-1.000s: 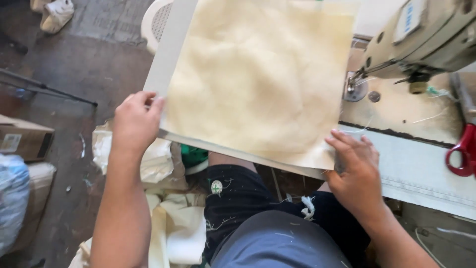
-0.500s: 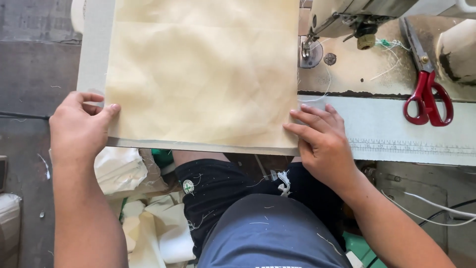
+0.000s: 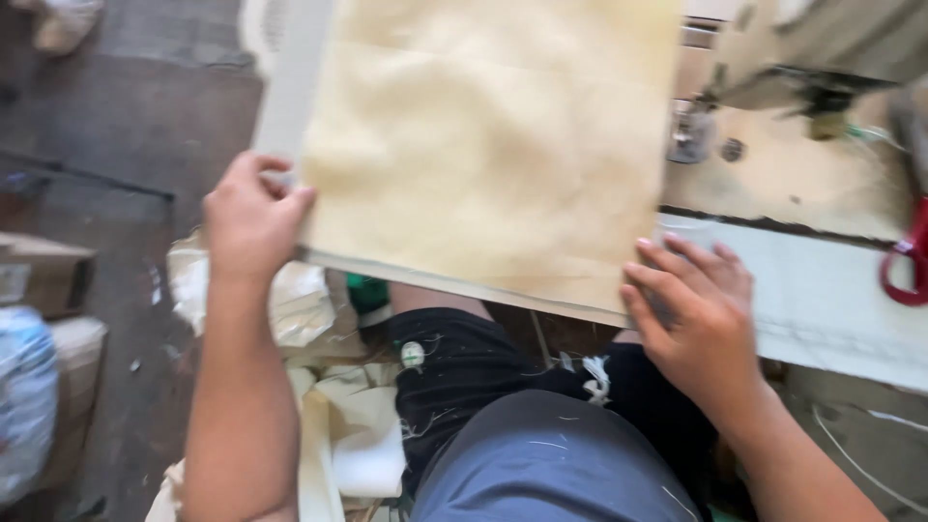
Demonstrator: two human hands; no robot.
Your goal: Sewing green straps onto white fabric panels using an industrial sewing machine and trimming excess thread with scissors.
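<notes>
Seated at a sewing table (image 3: 831, 309), lap in dark shorts and grey-blue cloth nearest the camera. Right hand (image 3: 696, 319) flat on the near right corner of a cream fabric panel (image 3: 493, 145), fingers spread and pressing down at the table's near edge; nothing enclosed in the palm. Left hand (image 3: 249, 217) raised at the panel's near left corner, fingers curled over the edge in a pinch, thumb on top, forearm running straight down toward the camera. Panel laid over a pale stiff backing strip (image 3: 290, 87) showing along its left and near edges; left part overhanging the table, right part resting on it.

Below the left hand, heaped off-white cloth scraps (image 3: 319, 387) on the floor, a green object (image 3: 365, 293) just visible beside the knee. At the far left edge, a brown box (image 3: 43, 275) and a pale bundle (image 3: 24, 406). On the table's far right, the sewing machine (image 3: 822, 48), blurred; red-handled scissors (image 3: 909, 261) at the right edge, well apart from the right hand.
</notes>
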